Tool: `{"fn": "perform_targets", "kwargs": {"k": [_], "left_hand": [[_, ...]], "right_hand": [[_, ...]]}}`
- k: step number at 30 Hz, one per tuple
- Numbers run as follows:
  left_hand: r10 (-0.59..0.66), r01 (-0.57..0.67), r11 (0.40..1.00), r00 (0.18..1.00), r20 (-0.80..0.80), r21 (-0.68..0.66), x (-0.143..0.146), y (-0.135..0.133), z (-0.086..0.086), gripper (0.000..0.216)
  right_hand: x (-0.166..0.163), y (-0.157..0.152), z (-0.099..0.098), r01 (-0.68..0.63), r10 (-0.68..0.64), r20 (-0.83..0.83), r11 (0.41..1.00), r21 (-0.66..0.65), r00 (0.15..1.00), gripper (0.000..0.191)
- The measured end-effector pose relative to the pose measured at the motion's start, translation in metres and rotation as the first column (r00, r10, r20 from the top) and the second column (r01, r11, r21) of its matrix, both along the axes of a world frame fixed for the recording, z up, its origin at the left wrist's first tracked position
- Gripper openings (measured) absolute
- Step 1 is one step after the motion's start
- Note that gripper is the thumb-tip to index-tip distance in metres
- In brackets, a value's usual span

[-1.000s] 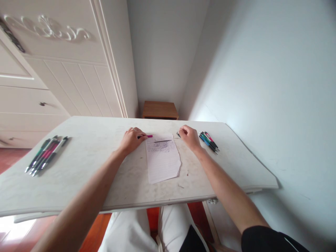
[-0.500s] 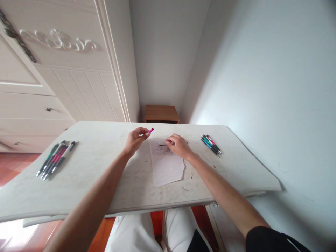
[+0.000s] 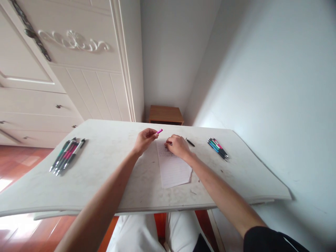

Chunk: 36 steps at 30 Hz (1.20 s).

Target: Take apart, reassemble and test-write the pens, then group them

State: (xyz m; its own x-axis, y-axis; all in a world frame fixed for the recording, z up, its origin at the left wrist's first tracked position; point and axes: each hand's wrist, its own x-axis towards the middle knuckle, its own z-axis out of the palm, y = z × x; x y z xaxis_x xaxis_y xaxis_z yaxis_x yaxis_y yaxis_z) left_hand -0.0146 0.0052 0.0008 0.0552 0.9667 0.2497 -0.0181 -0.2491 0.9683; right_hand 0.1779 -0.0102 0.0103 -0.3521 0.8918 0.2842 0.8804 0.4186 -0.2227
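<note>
My left hand [image 3: 146,139] is raised a little above the white table [image 3: 110,168] and pinches a pink pen part [image 3: 159,131] that sticks out to the right. My right hand [image 3: 177,146] is closed, its fingertips down on the top of a torn lined sheet of paper [image 3: 174,169] with scribbles. What it pinches is hidden. A short black pen piece [image 3: 190,142] lies on the table just right of that hand.
Several pens [image 3: 67,156] lie bunched at the table's left, another bunch of pens [image 3: 217,148] at the right. A white cabinet [image 3: 65,70] stands at the left, a wooden stand [image 3: 166,114] behind the table, a wall close on the right.
My left hand lifted the pink part off the table. My right hand moved left onto the paper's top, over the thin black refill, and left a black piece where it had been.
</note>
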Motion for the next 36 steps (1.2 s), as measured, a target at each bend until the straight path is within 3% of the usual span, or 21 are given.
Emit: {"fn": "perform_targets", "kwargs": {"k": [4, 7, 12, 15, 24, 36], "left_hand": [[0.027, -0.027, 1.000, 1.000, 0.007, -0.009, -0.001, 0.003, -0.002, 0.051], [0.038, -0.038, 0.999, 0.999, -0.008, 0.004, -0.002, 0.005, -0.004, 0.049], [0.073, -0.065, 0.996, 0.988, -0.136, 0.060, -0.001, 0.003, -0.004, 0.038], [0.065, -0.050, 0.996, 0.976, -0.207, 0.077, 0.001, 0.000, -0.002, 0.033], [0.007, 0.009, 0.998, 0.960, -0.279, 0.058, 0.007, -0.005, -0.001, 0.026], [0.002, 0.019, 0.998, 0.950, -0.311, 0.067, 0.008, -0.006, 0.002, 0.026]], "right_hand": [[0.001, 0.001, 0.000, -0.045, 0.045, -0.067, 0.999, 0.008, 0.997, 0.011], [0.004, 0.002, 0.000, -0.080, 0.093, -0.249, 0.995, 0.061, 0.964, 0.011], [0.015, 0.005, -0.004, -0.080, 0.088, -0.610, 0.996, 0.040, 0.788, 0.013], [0.018, 0.006, -0.006, -0.086, 0.080, -0.710, 0.996, 0.027, 0.700, 0.016], [0.012, -0.001, -0.003, -0.084, 0.147, -0.690, 0.989, 0.125, 0.709, 0.010], [0.015, -0.001, -0.007, -0.101, 0.151, -0.634, 0.988, 0.115, 0.758, 0.011]]}}
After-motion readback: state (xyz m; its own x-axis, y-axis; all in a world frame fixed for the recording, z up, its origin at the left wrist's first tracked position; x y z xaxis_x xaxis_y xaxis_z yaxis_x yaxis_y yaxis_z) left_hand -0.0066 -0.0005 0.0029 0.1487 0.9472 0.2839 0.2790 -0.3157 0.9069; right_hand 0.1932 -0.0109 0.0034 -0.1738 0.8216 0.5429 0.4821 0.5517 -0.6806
